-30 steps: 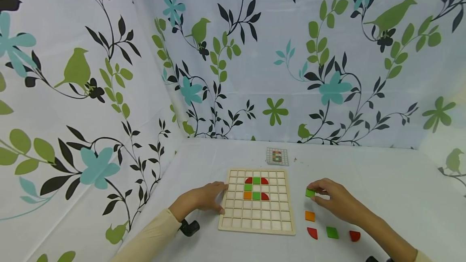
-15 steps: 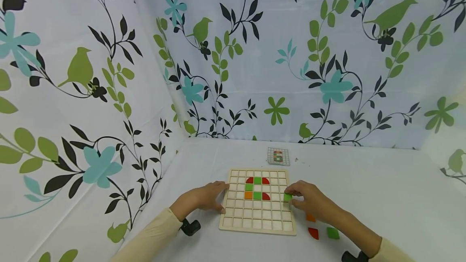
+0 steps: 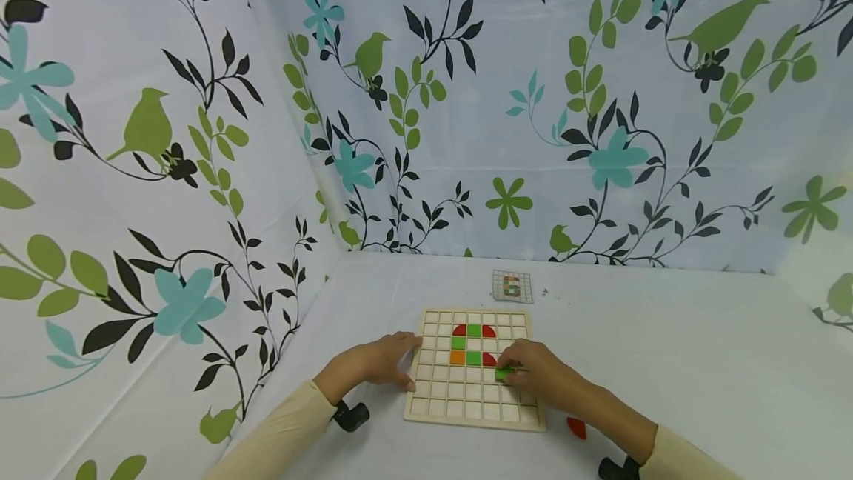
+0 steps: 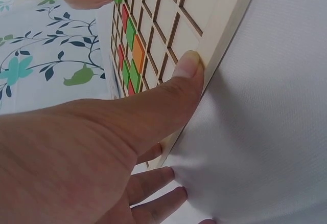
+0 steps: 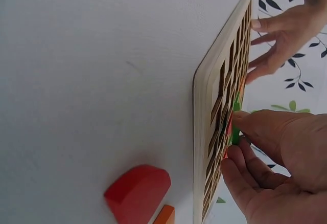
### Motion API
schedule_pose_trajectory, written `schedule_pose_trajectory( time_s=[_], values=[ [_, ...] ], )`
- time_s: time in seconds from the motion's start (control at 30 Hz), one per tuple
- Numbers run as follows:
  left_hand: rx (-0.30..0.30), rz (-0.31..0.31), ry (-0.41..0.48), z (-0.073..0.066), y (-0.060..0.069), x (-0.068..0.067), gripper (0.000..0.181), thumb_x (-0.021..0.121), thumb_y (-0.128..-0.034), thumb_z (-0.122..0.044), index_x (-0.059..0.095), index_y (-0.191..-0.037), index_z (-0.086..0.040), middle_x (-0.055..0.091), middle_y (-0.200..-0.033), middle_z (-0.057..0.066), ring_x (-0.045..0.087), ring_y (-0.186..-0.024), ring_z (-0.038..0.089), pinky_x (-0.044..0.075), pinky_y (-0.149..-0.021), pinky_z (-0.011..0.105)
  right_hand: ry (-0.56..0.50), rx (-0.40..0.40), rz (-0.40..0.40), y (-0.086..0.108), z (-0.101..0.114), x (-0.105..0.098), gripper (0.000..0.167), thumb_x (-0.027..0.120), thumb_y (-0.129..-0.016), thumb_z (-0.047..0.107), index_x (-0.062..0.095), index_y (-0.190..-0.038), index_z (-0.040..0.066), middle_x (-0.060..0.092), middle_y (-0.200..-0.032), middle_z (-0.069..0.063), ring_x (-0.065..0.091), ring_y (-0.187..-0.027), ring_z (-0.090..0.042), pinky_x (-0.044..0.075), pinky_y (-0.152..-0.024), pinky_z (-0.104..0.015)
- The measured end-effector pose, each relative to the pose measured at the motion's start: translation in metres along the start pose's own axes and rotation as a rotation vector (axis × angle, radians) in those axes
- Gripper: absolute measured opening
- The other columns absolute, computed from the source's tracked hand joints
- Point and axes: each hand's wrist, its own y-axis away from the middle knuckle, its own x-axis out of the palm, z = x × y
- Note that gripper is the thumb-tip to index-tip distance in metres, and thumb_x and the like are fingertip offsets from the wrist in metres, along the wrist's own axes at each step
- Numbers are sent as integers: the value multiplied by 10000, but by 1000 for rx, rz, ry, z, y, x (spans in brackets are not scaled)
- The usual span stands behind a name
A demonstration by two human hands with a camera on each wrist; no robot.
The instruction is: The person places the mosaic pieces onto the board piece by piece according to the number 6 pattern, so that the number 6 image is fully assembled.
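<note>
- The right hand (image 3: 541, 374) pinches a green tile (image 3: 503, 374) between its thumb and fingers. I can't tell if the tile touches the wood.
- That tile is over the board (image 3: 440, 391), just beside the red tile (image 3: 489, 359) in the lowest row of colours.
- The left hand (image 3: 378, 361) rests at the board's left edge. It is not squeezed closed: its thumb lies on the rim and its fingers are spread.
- Seven tiles sit in the board's squares: red, green, red on top, then one green, then orange, green, red.
- The right hand gets in the way and hides some squares on the board's right side.
- Behind the board is a small card (image 3: 512, 287) with a picture on it.
- To the right of the board, near its front corner, a red piece (image 3: 576, 427) lies on the white cloth (image 3: 666, 347).
- The right wrist view also shows an orange piece (image 5: 164, 216) by that red one; from the head view, it can't be seen.
- Past the board hangs a curtain (image 3: 426, 132) with birds and leaves.
</note>
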Motion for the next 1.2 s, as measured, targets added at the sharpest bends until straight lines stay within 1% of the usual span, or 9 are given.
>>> schedule_pose_trajectory(
  time_s=[0.13,0.3,0.47,0.57,0.63,0.8,0.9,1.07,1.2],
  values=[
    [-3,-2,-1,-1,-1,-1,874,867,-894,-338,424,-1612,-107,408,-1670,107,382,-1549,324,368,-1245,519,39,-7,9,-6,1,2,131,803,-934,86,769,-1051,136,680,-1061,41,615,-1024,-151,595,-925,-382],
    [-4,-4,7,-4,0,-2,871,870,-891,-334,432,-1607,-103,411,-1668,112,381,-1549,330,366,-1245,526,85,-45,21,-9,6,0,134,817,-910,50,772,-1021,112,690,-1057,11,633,-1031,-189,593,-933,-434],
    [-6,-5,10,-7,2,-4,870,872,-889,-334,435,-1605,-102,413,-1666,119,379,-1550,335,365,-1246,528,131,-44,44,-10,8,0,139,817,-904,35,780,-1010,117,682,-1027,37,628,-1017,-165,592,-931,-420],
    [-11,-3,12,-9,4,-6,870,872,-889,-330,434,-1605,-101,413,-1665,120,379,-1550,334,363,-1246,529,131,-38,58,-10,7,0,143,810,-911,34,772,-1014,126,676,-1028,41,620,-1014,-148,591,-931,-404],
    [-14,1,14,-9,5,-7,868,869,-893,-327,431,-1607,-99,409,-1668,121,376,-1551,333,361,-1248,528,125,-51,62,-10,6,-1,146,806,-917,40,767,-1023,133,674,-1040,42,615,-1018,-145,589,-933,-398],
    [-19,4,10,-10,6,-8,860,870,-893,-318,437,-1602,-97,408,-1666,128,377,-1549,342,362,-1245,536,116,-129,57,-10,7,-1,150,795,-930,44,768,-1052,127,689,-1083,41,632,-1058,-162,586,-956,-384],
    [-20,6,11,-10,6,-8,862,870,-892,-320,436,-1602,-98,405,-1668,127,374,-1550,344,360,-1245,538,110,-159,53,-11,7,0,153,787,-933,33,768,-1061,116,692,-1083,32,632,-1048,-159,585,-953,-365],
    [-7,8,16,-9,5,-7,868,869,-894,-320,429,-1606,-92,403,-1669,129,373,-1551,343,360,-1246,536,104,-148,56,-11,9,3,154,780,-938,31,767,-1070,111,672,-1069,36,616,-1010,-132,581,-926,-345],
    [-10,6,15,-8,4,-6,869,871,-892,-323,431,-1605,-95,404,-1669,126,374,-1550,343,360,-1246,537,99,-146,60,-12,10,4,144,783,-938,41,774,-1072,95,678,-1062,34,631,-1014,-140,586,-919,-345]
  ],
)
